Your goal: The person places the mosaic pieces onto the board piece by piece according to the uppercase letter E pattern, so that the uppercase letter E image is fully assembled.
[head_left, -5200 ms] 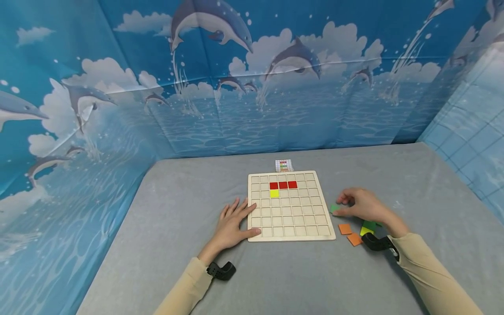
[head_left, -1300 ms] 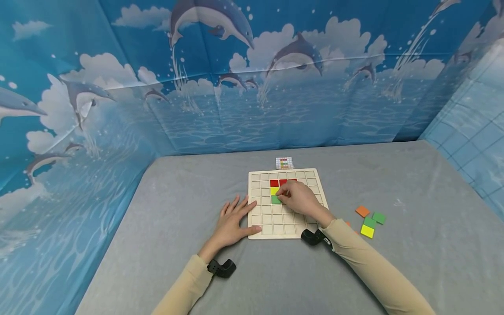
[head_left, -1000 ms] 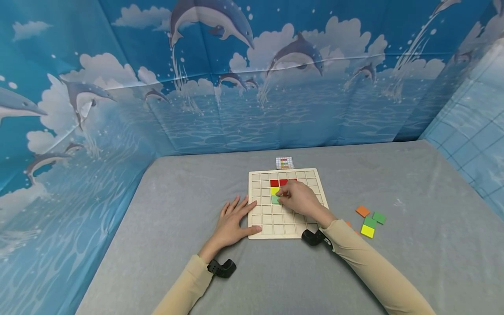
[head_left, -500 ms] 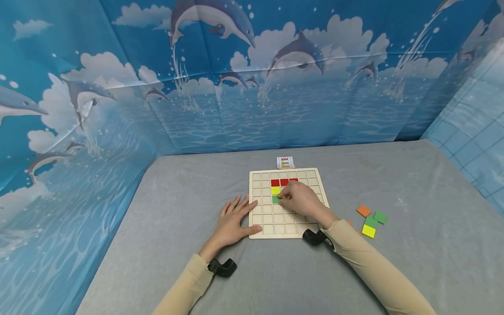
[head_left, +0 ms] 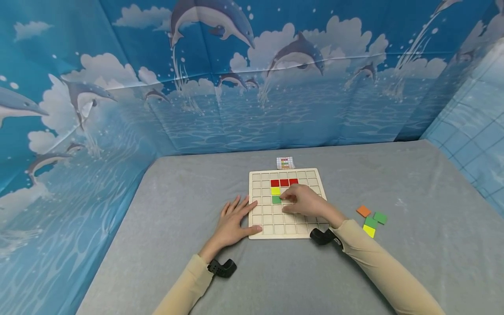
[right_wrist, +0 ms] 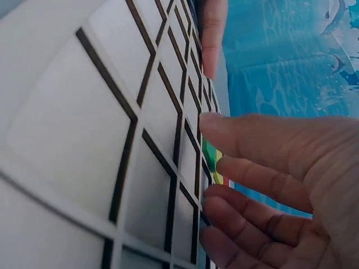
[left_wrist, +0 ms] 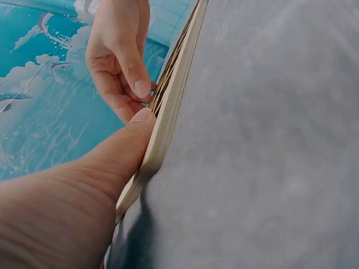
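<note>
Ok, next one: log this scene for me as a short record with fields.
Left hand: left hand spread, thumb and index finger on the left side of the board
Right hand: right hand over the board, thumb and index finger apart, fingertip at the green tile; contact unclear
On board: three red tiles in a row; yellow tile below the leftmost; green tile below that
Right of board: loose orange tile, two loose green tiles, loose yellow tile
Beyond board: card

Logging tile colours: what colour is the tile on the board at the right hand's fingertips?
Green; the tile shows best in the head view.
</note>
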Tool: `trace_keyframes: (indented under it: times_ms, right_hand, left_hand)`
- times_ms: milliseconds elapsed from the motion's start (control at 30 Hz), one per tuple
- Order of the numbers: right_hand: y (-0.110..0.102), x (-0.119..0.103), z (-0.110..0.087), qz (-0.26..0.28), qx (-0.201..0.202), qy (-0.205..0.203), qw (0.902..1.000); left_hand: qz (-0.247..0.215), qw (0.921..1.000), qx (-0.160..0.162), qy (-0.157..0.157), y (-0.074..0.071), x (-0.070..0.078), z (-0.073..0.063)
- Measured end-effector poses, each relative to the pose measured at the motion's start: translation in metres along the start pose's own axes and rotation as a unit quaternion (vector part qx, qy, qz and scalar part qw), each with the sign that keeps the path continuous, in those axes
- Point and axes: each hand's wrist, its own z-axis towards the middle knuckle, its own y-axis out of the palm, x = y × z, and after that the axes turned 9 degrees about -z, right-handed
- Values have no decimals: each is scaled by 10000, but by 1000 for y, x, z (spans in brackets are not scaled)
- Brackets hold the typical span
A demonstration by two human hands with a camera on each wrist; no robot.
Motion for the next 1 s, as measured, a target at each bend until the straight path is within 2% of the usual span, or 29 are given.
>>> trace_keyframes:
  times_ms: [200,400,533,700,867,1000]
  right_hand:
    - [-5,7,-11,435,21,-275,9987]
    - [-10,9,-25,539,88,-574,9969]
    - [-14,18,-37,641,193,-598,9960]
    - [-22,33,-54,798,400,-282,9956]
    - [-33,49,-69,635,618,200,9959]
    - [-44,61,-80,484,711,408,9955]
  left_hand:
    - [-62,10000,13,38,0,0,1]
    - [-64,10000,-5,29,0,-1,0]
    - [-87,9999,27,52,1,-1,-1]
    - [-90,9999,57,93,3,-2,-1]
    - [-81,9999,65,86,3,-2,-1]
    - [-41,9999,68,75,2,-3,0]
